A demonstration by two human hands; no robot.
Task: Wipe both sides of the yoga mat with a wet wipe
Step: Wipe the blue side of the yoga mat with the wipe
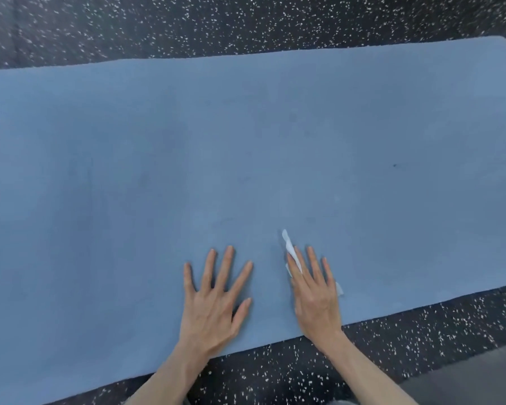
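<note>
A blue yoga mat (pixel 246 147) lies flat across the floor and fills most of the view; its rounded far right corner shows at the top right. My left hand (pixel 213 299) rests palm down on the mat near its front edge, fingers spread, holding nothing. My right hand (pixel 314 293) lies flat on the mat just to the right, pressing a white wet wipe (pixel 290 248) under its fingers. The wipe pokes out past the fingertips and at the hand's right side.
Black rubber flooring (pixel 275 24) with white speckles surrounds the mat, beyond it and in front of it. A dark grey surface (pixel 480 375) shows at the bottom right corner. My forearms reach in from the bottom edge.
</note>
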